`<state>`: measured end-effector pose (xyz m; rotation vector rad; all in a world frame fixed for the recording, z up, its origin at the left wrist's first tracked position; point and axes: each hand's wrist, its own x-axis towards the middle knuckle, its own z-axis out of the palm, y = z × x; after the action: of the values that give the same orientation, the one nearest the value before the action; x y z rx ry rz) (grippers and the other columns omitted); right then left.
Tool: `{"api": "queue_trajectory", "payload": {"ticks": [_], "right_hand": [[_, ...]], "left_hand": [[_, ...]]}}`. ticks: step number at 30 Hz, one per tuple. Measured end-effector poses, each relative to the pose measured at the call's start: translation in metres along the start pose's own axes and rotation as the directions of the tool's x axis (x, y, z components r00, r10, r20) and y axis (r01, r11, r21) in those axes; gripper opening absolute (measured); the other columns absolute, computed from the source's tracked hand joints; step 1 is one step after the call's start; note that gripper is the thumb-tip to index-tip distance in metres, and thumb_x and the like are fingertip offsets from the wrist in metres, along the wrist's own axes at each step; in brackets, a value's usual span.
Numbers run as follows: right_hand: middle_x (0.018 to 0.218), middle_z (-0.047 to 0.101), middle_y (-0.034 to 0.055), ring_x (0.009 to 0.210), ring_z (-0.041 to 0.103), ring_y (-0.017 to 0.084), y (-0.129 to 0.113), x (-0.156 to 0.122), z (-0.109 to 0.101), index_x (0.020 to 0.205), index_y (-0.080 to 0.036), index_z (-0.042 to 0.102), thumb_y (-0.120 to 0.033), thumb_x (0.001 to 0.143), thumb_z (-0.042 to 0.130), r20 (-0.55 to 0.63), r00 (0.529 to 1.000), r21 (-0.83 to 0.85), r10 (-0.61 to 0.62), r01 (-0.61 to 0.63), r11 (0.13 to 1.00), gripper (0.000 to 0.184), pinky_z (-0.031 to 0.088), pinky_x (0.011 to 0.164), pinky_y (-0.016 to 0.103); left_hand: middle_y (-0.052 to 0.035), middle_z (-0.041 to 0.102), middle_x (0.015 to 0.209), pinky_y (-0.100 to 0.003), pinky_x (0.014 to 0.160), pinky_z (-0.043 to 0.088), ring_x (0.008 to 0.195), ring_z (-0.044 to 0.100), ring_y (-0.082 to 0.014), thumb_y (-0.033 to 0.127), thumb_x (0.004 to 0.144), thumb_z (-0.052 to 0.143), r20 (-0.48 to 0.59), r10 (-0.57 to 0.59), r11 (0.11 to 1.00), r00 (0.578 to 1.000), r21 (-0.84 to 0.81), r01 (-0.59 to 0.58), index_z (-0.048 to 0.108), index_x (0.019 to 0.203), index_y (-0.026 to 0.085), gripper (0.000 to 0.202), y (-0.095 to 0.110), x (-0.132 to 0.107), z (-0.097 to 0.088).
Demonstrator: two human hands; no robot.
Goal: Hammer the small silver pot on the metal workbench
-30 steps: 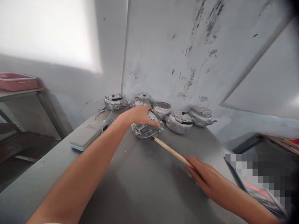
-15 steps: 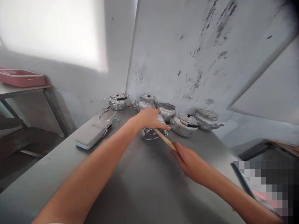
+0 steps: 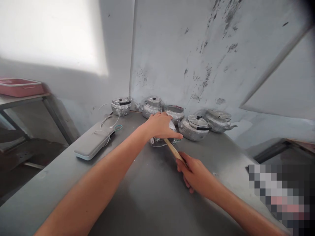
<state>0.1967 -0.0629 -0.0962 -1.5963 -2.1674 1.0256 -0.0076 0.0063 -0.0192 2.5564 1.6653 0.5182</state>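
My left hand point(image 3: 161, 126) lies over a small silver teapot point(image 3: 172, 126) tipped on its side on the grey metal table point(image 3: 137, 196), fingers curled on it. My right hand point(image 3: 194, 173) grips a thin wooden stick point(image 3: 172, 150) whose far end goes into the teapot's open mouth under my left fingers.
Several silver teapots stand along the wall: one at the corner point(image 3: 120, 106), one point(image 3: 152, 106) behind my left hand, an open one point(image 3: 175, 113), two more point(image 3: 195, 127) point(image 3: 218, 119) to the right. A grey power bank point(image 3: 92, 142) with white cables lies left. A pink tray point(image 3: 21, 87) rests on a side shelf.
My right hand has slid forward along the stick toward the teapot, pushing the stick's end into its mouth. My left hand stayed on the teapot.
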Motion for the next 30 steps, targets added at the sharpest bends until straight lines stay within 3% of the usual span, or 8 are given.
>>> {"api": "queue_trajectory", "payload": {"ticks": [5,8,11,15,20,30], "right_hand": [[0.067,0.049,-0.0056,0.040,0.047,0.009,-0.0034,-0.0022,0.0043,0.089,-0.025,0.045,-0.047,0.102,0.029,-0.004,1.000,0.041,0.018,-0.018,0.999,0.030,0.037,0.035,0.023],[0.068,0.053,-0.0038,0.046,0.048,0.010,-0.0044,-0.0029,0.0062,0.089,-0.024,0.047,-0.046,0.103,0.029,-0.075,0.995,0.010,-0.070,0.071,0.997,0.031,0.036,0.044,0.024],[0.074,0.060,-0.0004,0.058,0.053,0.014,-0.0023,-0.0021,0.0074,0.101,-0.023,0.051,-0.041,0.104,0.030,-0.160,0.973,-0.054,-0.166,0.159,0.986,0.028,0.037,0.055,0.028],[0.079,0.064,0.0024,0.065,0.056,0.016,0.0011,0.0004,0.0080,0.106,-0.022,0.054,-0.040,0.104,0.031,-0.128,0.975,-0.098,-0.184,0.172,0.980,0.029,0.035,0.060,0.029],[0.085,0.067,0.0056,0.072,0.060,0.018,0.0001,0.0009,0.0068,0.112,-0.021,0.055,-0.037,0.104,0.030,-0.174,0.964,-0.105,-0.200,0.184,0.977,0.030,0.037,0.064,0.030],[0.081,0.067,0.0046,0.066,0.059,0.018,-0.0008,-0.0013,0.0091,0.118,-0.021,0.056,-0.035,0.104,0.030,-0.132,0.973,-0.103,-0.190,0.177,0.979,0.033,0.036,0.063,0.031]], "left_hand": [[-0.0173,0.058,0.139,-0.049,0.103,0.044,0.128,0.052,-0.0395,0.083,0.072,0.059,-0.044,0.018,0.993,0.999,0.116,-0.012,0.058,0.140,0.019,0.094,0.0057,-0.0006,0.0050],[-0.0158,0.061,0.134,-0.047,0.100,0.046,0.122,0.056,-0.0382,0.081,0.072,0.059,-0.063,0.016,0.991,0.998,0.131,-0.008,0.060,0.137,0.018,0.091,0.0045,0.0015,0.0079],[-0.0149,0.061,0.134,-0.047,0.100,0.047,0.122,0.055,-0.0385,0.081,0.072,0.060,-0.067,0.007,0.990,0.998,0.139,0.003,0.060,0.136,0.019,0.089,0.0051,0.0027,0.0084],[-0.0140,0.060,0.136,-0.047,0.101,0.045,0.124,0.054,-0.0384,0.080,0.073,0.060,-0.058,0.004,0.989,0.998,0.146,0.005,0.060,0.137,0.021,0.087,0.0070,0.0034,0.0086],[-0.0155,0.060,0.136,-0.047,0.100,0.046,0.124,0.055,-0.0394,0.081,0.075,0.057,-0.061,0.009,0.991,0.998,0.131,-0.001,0.059,0.138,0.020,0.089,0.0049,0.0048,0.0083],[-0.0162,0.060,0.136,-0.050,0.100,0.045,0.123,0.054,-0.0416,0.082,0.075,0.056,-0.045,-0.011,0.993,0.999,0.120,0.016,0.059,0.138,0.020,0.088,0.0055,0.0043,0.0066]]}}
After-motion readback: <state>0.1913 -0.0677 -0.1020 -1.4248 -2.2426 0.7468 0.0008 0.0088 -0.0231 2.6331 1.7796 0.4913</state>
